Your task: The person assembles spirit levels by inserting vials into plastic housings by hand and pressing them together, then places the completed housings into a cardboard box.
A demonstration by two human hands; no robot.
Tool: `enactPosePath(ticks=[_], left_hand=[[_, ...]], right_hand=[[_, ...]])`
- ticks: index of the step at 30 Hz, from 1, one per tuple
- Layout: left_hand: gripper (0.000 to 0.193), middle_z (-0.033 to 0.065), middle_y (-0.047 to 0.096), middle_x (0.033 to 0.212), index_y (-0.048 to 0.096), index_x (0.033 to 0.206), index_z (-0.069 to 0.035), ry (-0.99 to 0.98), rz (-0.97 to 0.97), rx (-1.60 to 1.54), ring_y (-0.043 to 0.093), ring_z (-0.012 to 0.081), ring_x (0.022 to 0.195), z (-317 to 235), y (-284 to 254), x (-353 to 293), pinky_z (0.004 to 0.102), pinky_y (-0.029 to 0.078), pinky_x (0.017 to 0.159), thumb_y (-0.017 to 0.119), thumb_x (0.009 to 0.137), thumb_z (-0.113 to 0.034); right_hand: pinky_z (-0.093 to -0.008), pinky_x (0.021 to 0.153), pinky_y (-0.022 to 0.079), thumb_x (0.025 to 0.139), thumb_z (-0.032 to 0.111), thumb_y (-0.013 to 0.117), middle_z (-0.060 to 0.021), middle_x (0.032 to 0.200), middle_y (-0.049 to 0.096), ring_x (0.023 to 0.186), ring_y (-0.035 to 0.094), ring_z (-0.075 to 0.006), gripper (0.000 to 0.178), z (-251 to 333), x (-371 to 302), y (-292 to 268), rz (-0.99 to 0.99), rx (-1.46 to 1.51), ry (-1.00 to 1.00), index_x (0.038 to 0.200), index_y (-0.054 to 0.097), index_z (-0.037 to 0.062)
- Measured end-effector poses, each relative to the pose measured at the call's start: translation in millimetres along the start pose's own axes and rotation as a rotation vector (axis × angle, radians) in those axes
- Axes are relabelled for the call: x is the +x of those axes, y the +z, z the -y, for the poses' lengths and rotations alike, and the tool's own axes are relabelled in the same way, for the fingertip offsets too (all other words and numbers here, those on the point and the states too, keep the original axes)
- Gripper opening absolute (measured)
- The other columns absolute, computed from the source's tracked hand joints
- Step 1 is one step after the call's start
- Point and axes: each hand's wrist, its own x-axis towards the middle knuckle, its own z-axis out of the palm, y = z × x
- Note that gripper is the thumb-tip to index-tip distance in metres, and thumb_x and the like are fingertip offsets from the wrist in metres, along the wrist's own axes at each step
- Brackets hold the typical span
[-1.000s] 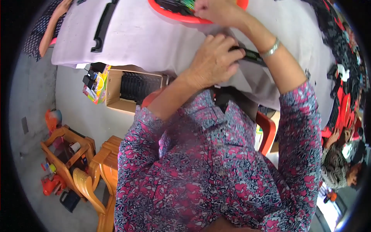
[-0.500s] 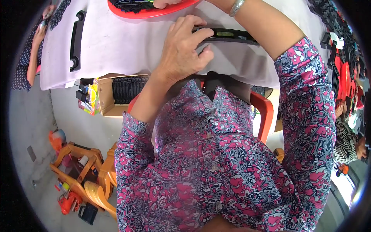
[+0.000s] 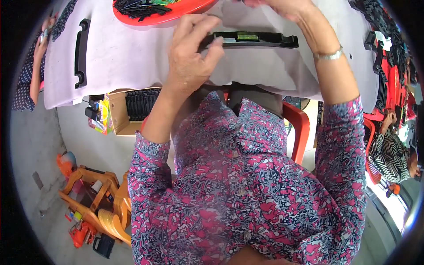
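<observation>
A long black plastic bar [image 3: 269,39] with a notched end lies crosswise on the pale tablecloth [image 3: 132,53] in front of me. Set into its middle is a small translucent green piece [image 3: 247,37]. My left hand [image 3: 190,55] is bent around the bar's left end, thumb on the near side and fingers beyond it, hiding that end. Beyond the bar my right hand [image 3: 287,6] is at the top edge, smeared by motion; its fingertips are partly cut off, so any held thing is unclear. A red tray [image 3: 176,18] of loose black and green pieces stands at the far middle.
Another black bar [image 3: 81,53] lies at the table's left. Below the table edge, an open cardboard box [image 3: 119,112] holds several black bars. More black parts [image 3: 380,22] are heaped at far right. Other people sit left and right. Wooden furniture [image 3: 88,194] stands at lower left.
My right hand has moved right, away from the red tray. My left hand has slid left, and more of the bar with its green piece shows. The view has shifted slightly.
</observation>
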Motion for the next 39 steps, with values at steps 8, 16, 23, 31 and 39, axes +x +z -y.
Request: enactPosePath(ticks=[8,16,23,31,39], left_hand=[[0.038,0.0085,0.062,0.113,0.059,0.129,0.001,-0.3,-0.026,-0.28,0.061,0.0133,0.099,-17,-7,17,0.0277,0.052,0.085,0.068,0.092,-0.002],[0.017,0.0035,0.063,0.089,0.07,0.105,0.0,-0.349,0.047,-0.41,0.06,0.0094,0.08,-31,-3,19,0.0234,0.049,0.069,0.071,0.089,-0.005],[0.017,0.0012,0.063,0.091,0.07,0.107,0.001,-0.488,0.09,-0.543,0.062,0.007,0.082,-42,-4,20,0.0211,0.052,0.068,0.071,0.09,-0.004],[0.015,0.0012,0.067,0.081,0.071,0.105,0.0,-0.664,0.014,-0.669,0.062,0.0058,0.07,-44,-1,19,0.0195,0.048,0.057,0.07,0.09,-0.005],[0.021,0.0048,0.07,0.092,0.069,0.111,0.004,-0.621,0.098,-0.615,0.066,0.0093,0.078,-47,-1,18,0.023,0.055,0.072,0.069,0.092,-0.002]], right_hand=[[-0.0225,0.059,0.041,0.082,-0.003,0.058,0.0016,0.073,0.058,0.064,0.049,-0.0056,0.008,-14,-69,20,0.054,0.192,-0.058,0.083,0.059,0.0047],[-0.0184,0.067,0.039,0.083,-0.003,0.055,0.0068,0.082,0.053,0.075,0.047,-0.0021,0.012,-22,-77,31,-0.03,0.069,-0.16,0.09,0.055,0.007],[-0.02,0.065,0.04,0.084,-0.003,0.053,0.005,0.081,0.054,0.073,0.048,-0.0034,0.013,-33,-88,38,-0.126,0.13,-0.19,0.091,0.055,0.0072],[-0.0231,0.057,0.043,0.09,0.013,0.069,0.0025,0.072,0.065,0.064,0.053,-0.0048,0.01,-32,-105,50,-0.464,0.123,-0.107,0.095,0.072,0.0039],[-0.0179,0.052,0.037,0.092,0.016,0.072,0.0057,0.07,0.06,0.061,0.048,-0.0006,0.011,-39,-117,53,-0.421,0.129,-0.085,0.093,0.073,0.005]])
